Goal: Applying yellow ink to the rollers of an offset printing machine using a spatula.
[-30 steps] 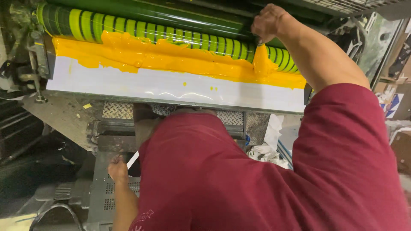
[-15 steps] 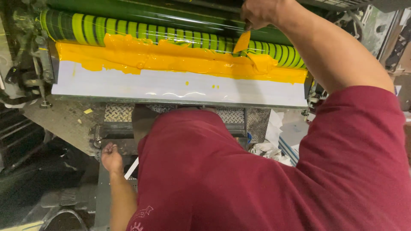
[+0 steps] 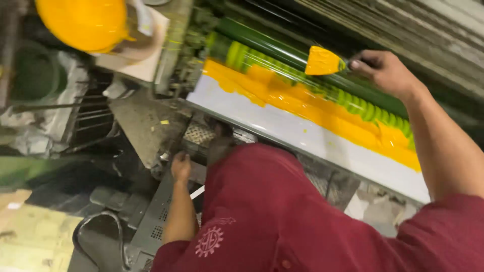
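My right hand (image 3: 385, 70) grips the handle of an ink knife (image 3: 323, 61) whose blade is coated in yellow ink, held above the green roller (image 3: 282, 60) of a printing machine. A thick band of yellow ink (image 3: 312, 103) lies along the white ink tray (image 3: 302, 133) under the roller. My left hand (image 3: 180, 167) hangs low beside my maroon shirt, fingers closed on a thin white stick-like object (image 3: 197, 192), close to a grey metal step.
An open can of yellow ink (image 3: 83, 22) stands on a board at the upper left. Grey machine parts, a perforated metal step (image 3: 156, 216) and a dark hose (image 3: 96, 231) lie below. Crumpled rags (image 3: 378, 211) sit at lower right.
The view has swung left and tilted. My right hand has lifted the ink knife off the ink band and now holds it above the roller. My left hand has stayed low.
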